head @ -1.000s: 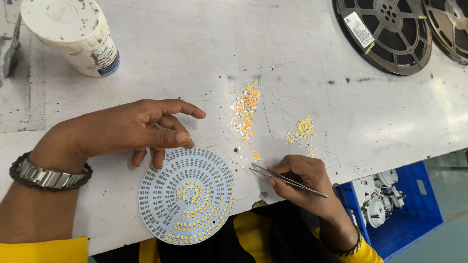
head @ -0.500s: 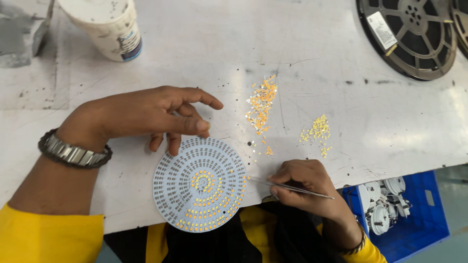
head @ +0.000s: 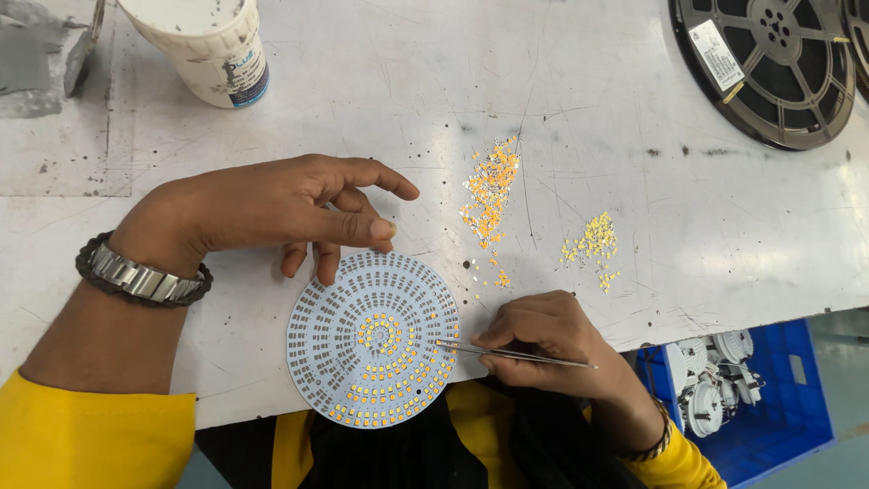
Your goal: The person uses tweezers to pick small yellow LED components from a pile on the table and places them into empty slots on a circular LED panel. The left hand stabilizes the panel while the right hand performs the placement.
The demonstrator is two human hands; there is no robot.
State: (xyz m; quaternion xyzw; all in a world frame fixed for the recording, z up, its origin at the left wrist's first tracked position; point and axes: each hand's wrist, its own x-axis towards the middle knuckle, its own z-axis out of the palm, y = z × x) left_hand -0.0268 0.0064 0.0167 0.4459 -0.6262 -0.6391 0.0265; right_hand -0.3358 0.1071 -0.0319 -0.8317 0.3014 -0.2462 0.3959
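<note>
A round white circuit board (head: 339, 326) lies at the near edge of the table, part of it filled with small yellow chips. My left hand (head: 272, 213) rests its fingertips on the board's upper rim, fingers curled, holding nothing. My right hand (head: 543, 340) grips thin metal tweezers (head: 489, 350) whose tips touch the board's right side. Two loose piles of tiny yellow chips lie beyond: an orange-yellow pile (head: 491, 190) and a paler pile (head: 593, 244).
A white plastic tub (head: 204, 45) stands at the back left. A large dark component reel (head: 765, 63) lies at the back right. A blue crate (head: 751, 398) with white round parts sits below the table's right edge. The white table (head: 380, 109) is scuffed.
My right hand has brought the tweezers leftward from beside the chips onto the board's right side. My left hand stays on the board's rim. The camera view shifted slightly.
</note>
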